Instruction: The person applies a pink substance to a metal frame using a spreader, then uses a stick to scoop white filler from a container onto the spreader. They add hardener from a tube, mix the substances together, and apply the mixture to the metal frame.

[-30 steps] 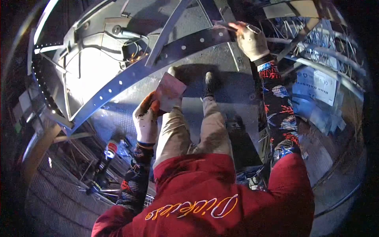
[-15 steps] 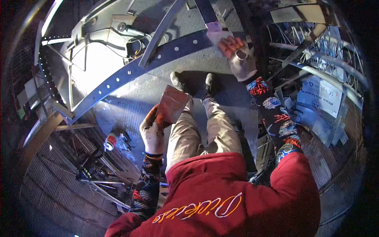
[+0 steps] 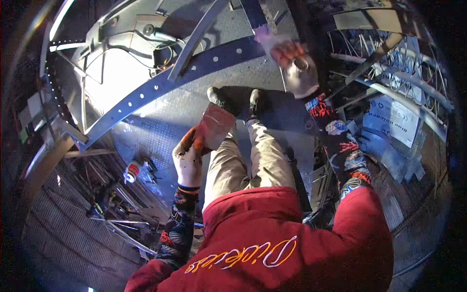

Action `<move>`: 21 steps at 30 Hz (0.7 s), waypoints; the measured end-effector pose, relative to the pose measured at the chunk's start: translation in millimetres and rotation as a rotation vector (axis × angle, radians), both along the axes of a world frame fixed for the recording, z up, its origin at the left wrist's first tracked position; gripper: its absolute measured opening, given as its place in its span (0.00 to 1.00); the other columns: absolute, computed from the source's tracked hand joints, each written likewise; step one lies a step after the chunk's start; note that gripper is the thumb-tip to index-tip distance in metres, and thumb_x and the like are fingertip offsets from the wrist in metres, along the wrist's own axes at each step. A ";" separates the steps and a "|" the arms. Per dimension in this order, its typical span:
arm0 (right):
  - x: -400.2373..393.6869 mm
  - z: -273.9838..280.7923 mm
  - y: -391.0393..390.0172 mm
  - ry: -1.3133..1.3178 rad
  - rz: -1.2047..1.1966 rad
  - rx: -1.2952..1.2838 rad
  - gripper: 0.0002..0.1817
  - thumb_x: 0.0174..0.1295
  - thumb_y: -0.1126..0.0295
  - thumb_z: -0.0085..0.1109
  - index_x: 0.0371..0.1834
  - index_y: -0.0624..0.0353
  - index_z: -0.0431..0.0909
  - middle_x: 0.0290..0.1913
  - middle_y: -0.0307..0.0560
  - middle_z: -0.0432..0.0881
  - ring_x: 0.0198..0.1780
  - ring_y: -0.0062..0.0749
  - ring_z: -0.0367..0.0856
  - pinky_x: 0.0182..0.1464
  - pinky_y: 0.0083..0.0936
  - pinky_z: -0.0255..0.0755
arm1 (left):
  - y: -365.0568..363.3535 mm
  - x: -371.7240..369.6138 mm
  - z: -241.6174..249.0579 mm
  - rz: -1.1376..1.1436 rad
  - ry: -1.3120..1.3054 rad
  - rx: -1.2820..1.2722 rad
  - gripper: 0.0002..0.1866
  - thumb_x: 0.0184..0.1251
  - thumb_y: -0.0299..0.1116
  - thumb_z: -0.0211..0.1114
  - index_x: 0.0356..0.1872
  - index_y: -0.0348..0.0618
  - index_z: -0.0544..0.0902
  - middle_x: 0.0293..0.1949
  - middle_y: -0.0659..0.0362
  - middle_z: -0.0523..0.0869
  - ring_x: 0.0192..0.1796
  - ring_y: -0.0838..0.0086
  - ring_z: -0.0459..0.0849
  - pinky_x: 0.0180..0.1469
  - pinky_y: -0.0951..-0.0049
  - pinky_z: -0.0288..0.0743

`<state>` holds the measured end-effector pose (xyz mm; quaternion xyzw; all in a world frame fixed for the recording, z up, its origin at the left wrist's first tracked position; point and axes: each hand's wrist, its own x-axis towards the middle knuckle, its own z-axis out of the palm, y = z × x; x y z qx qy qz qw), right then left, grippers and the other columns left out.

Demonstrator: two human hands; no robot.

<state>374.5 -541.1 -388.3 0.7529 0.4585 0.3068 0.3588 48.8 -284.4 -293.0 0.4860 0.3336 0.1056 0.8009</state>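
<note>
My left hand [image 3: 189, 155], in a pale glove with reddish fingers, grips a flat reddish-brown rectangular piece [image 3: 216, 126] in front of my legs. Further up, my gloved right hand [image 3: 296, 68] is closed on a pale cloth-like piece [image 3: 268, 41]. That piece rests against the right part of a curved dark metal band [image 3: 192, 70] with a row of holes. The exact grip of the right fingers is blurred.
A diagonal metal bar [image 3: 199, 39] meets the band. Beyond it lies a tool with a cable [image 3: 163, 35]. A red-and-white can [image 3: 131, 172] stands at left near scrap metal. Rods and a printed blue-white sheet [image 3: 394, 119] are at right.
My right hand has shifted slightly, with motion blur on the pale piece. The view has moved a little. My left hand keeps hold of the flat piece.
</note>
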 end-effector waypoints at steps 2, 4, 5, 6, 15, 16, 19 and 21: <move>1.6 27.0 28.6 1.379 0.124 1.293 0.23 0.62 0.69 0.54 0.62 0.44 0.77 0.66 0.38 0.75 0.68 0.37 0.72 0.72 0.38 0.61 | -0.5 0.3 2.2 -0.002 0.002 -0.010 0.21 0.67 0.21 0.50 0.61 0.27 0.75 0.54 0.48 0.82 0.50 0.65 0.85 0.50 0.65 0.84; 19.8 40.5 27.8 0.573 0.222 0.777 0.27 0.63 0.69 0.53 0.69 0.42 0.70 0.68 0.35 0.72 0.68 0.37 0.72 0.72 0.36 0.61 | 1.3 0.5 -2.1 -0.027 0.061 0.021 0.20 0.67 0.21 0.52 0.61 0.27 0.75 0.54 0.49 0.82 0.49 0.67 0.85 0.48 0.66 0.84; 17.9 40.7 24.6 0.583 0.226 0.760 0.26 0.62 0.69 0.53 0.66 0.43 0.72 0.66 0.36 0.74 0.66 0.36 0.74 0.70 0.36 0.64 | 0.1 -0.3 -1.3 -0.027 0.072 0.019 0.20 0.67 0.21 0.52 0.61 0.27 0.75 0.54 0.49 0.82 0.49 0.67 0.85 0.48 0.66 0.84; 15.5 41.8 22.3 0.592 0.232 0.742 0.25 0.61 0.69 0.54 0.64 0.43 0.74 0.64 0.36 0.76 0.64 0.36 0.75 0.68 0.36 0.66 | -1.7 -0.2 1.7 -0.016 0.077 0.016 0.20 0.68 0.21 0.54 0.60 0.27 0.75 0.53 0.49 0.83 0.48 0.67 0.85 0.48 0.66 0.84; -59.8 91.8 -5.0 1.202 -0.608 1.636 0.10 0.60 0.66 0.60 0.26 0.57 0.85 0.27 0.44 0.85 0.35 0.29 0.85 0.32 0.27 0.73 | 5.8 -10.3 -2.5 0.032 0.030 -0.107 0.19 0.68 0.23 0.56 0.60 0.28 0.76 0.52 0.49 0.84 0.47 0.67 0.86 0.47 0.69 0.84; -60.5 47.5 -20.1 1.121 -0.302 1.677 0.08 0.60 0.65 0.61 0.32 0.57 0.84 0.33 0.43 0.86 0.35 0.31 0.85 0.34 0.28 0.75 | 7.0 -7.8 -1.2 0.029 0.025 -0.107 0.19 0.68 0.23 0.56 0.60 0.28 0.76 0.52 0.49 0.84 0.47 0.67 0.86 0.47 0.69 0.84; -78.7 21.7 -1.8 1.785 -0.533 2.845 0.14 0.62 0.68 0.61 0.51 0.56 0.79 0.49 0.49 0.83 0.46 0.46 0.84 0.45 0.34 0.83 | 5.8 -4.5 5.5 0.020 0.025 -0.099 0.19 0.69 0.23 0.56 0.60 0.28 0.76 0.52 0.49 0.84 0.47 0.67 0.86 0.47 0.68 0.84; -89.0 21.2 18.5 1.962 -0.472 2.975 0.17 0.64 0.71 0.58 0.56 0.58 0.75 0.57 0.49 0.79 0.55 0.45 0.80 0.55 0.39 0.80 | 8.4 -1.1 14.0 0.003 0.055 -0.044 0.24 0.67 0.31 0.65 0.61 0.30 0.75 0.51 0.50 0.84 0.47 0.65 0.87 0.47 0.66 0.84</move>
